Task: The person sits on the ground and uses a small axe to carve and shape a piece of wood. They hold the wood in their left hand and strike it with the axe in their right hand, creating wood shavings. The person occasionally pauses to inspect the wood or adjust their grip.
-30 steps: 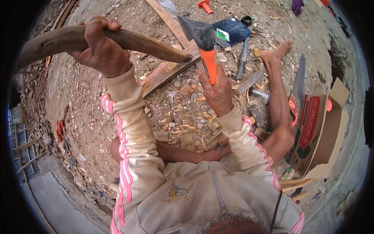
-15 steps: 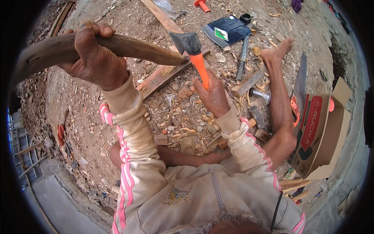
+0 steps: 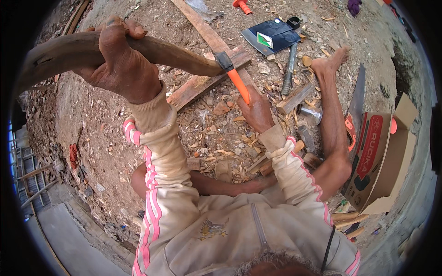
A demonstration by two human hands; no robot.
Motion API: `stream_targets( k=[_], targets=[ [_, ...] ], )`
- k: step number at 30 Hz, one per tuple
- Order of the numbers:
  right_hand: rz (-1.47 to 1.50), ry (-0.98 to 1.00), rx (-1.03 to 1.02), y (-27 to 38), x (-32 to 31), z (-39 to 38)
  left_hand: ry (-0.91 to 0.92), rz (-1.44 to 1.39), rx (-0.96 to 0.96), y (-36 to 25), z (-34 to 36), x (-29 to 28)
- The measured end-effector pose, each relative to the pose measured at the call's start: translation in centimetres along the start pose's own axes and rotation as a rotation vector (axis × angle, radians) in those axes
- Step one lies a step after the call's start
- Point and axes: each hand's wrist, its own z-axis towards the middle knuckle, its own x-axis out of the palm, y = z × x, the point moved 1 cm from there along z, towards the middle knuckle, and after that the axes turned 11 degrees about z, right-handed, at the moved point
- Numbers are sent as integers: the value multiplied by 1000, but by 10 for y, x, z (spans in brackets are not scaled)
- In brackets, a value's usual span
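My left hand [image 3: 124, 64] is wrapped round a thick, curved wooden branch [image 3: 179, 57], which reaches from the left rim to the middle of the view. In my right hand [image 3: 257, 109] is the orange handle of a hatchet [image 3: 238, 85]. Its dark head meets the tapered far end of the branch, or lies right beside it; I cannot tell whether the blade has bitten in. Under that end two flat planks cross on the ground, one a reddish board [image 3: 205, 89] with a cut end. The hatchet's edge is hidden by the wood.
Wood chips and offcuts [image 3: 294, 99] litter the dirt between my legs. On the right stand a handsaw [image 3: 357, 96] and an open cardboard box [image 3: 368, 161]. Farther off lie a dark blue hoe-like blade [image 3: 271, 36], a metal rod [image 3: 289, 69] and an orange grip [image 3: 242, 6].
The hatchet head has come down toward the branch tip, its handle tilting. Both hands have shifted slightly right, the right one also lower; the branch has moved a little right with my left hand.
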Motion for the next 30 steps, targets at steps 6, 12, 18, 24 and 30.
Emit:
stream_targets(
  k=[6, 12, 18, 24, 30],
  targets=[
    [398, -137, -151, 60, -24, 1, 46, 32, -98, -1, -1, -20],
    [173, -35, -45, 26, -6, 3, 32, 8, -15, -6, -5, 0],
    [308, -116, -231, 84, -23, 2, 49, 19, -25, -4, -6, -6],
    [180, -79, -82, 28, -7, 0, 11, 99, 3, -7, -7, 4],
    [280, -51, -109, 68, -19, -4, 16, 72, -23, -4, -5, -7]
  ],
)
